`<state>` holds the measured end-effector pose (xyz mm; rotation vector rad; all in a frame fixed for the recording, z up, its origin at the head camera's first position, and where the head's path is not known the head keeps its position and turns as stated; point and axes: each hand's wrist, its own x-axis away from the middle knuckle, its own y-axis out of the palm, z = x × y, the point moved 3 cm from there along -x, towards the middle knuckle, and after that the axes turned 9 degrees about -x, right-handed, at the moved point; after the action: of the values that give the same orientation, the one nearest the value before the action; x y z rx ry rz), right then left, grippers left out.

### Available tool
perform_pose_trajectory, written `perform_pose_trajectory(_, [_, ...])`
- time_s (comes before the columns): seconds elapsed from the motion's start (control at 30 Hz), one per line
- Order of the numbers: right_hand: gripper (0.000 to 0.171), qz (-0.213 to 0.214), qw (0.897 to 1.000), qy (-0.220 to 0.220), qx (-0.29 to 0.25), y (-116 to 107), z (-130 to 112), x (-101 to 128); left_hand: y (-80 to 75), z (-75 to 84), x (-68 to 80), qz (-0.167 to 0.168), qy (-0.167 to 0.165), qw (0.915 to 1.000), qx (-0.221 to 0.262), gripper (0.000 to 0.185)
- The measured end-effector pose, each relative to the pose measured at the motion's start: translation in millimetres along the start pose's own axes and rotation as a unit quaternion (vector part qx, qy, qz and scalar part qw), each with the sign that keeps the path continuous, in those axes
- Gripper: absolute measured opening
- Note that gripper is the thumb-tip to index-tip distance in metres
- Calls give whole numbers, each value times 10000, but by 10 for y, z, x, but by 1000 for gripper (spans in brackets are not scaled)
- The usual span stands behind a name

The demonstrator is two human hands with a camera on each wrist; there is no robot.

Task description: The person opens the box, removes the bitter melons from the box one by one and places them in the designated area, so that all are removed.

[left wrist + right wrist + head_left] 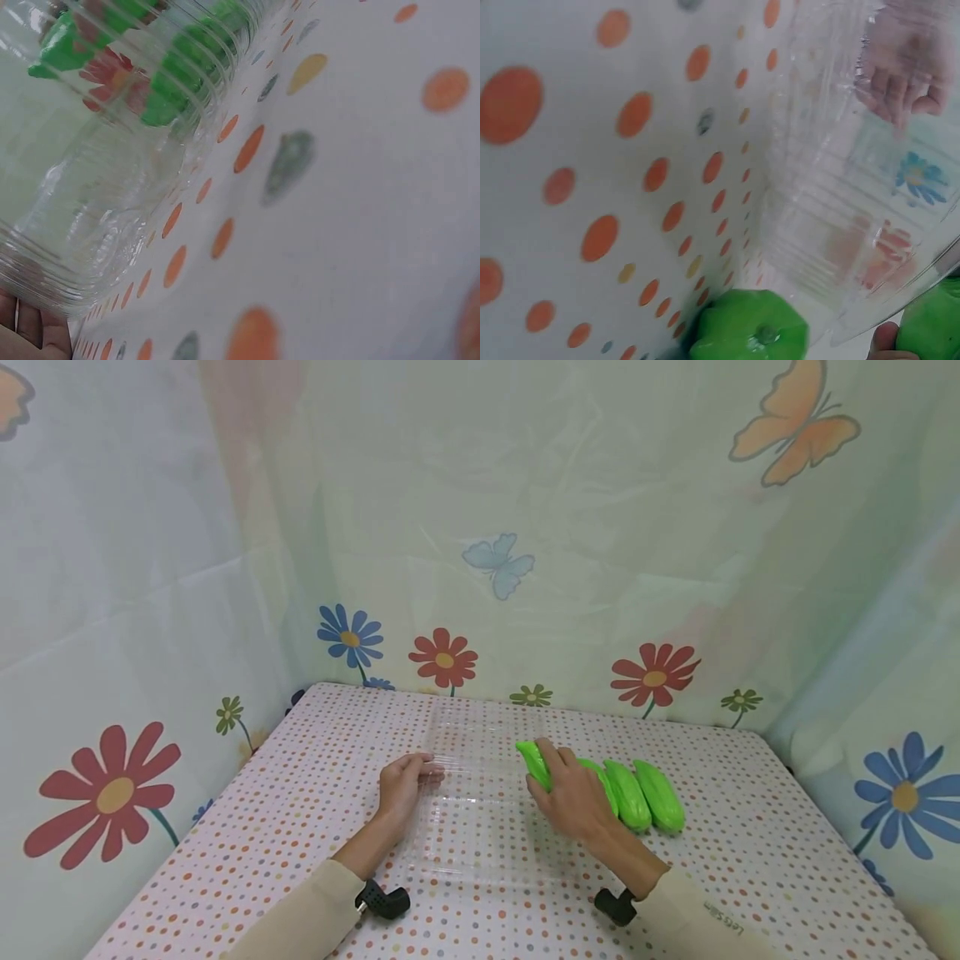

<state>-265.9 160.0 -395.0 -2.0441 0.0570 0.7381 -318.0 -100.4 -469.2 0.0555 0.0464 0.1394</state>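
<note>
Quick count from the head view: four green toy vegetables – one (534,762) under the fingers of the right hand (570,797), a second (600,777) mostly hidden behind that hand, then a third (628,793) and a fourth (660,795) lying side by side next to it. One clear ribbed plastic tray (480,827), two hands – the left hand (401,785) being the other – and two black wrist mounts, one (384,900) on the left and one (615,906) on the right. On the wall cloth there's two whole butterflies, an orange one (797,425) and a blue one (498,562), with part of a third (11,397) cut off at the left edge
</note>
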Motion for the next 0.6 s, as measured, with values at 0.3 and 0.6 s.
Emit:
perform_pose_trajectory(0.3, [59, 91, 9998, 86, 156, -29, 250, -7, -4, -6, 8, 32, 8, 10000, -61, 34])
perform_pose_trajectory(0.6, [60, -250, 9942, 977, 376, -178, 580, -40, -5, -15, -3, -9, 31, 10000, -27, 34])
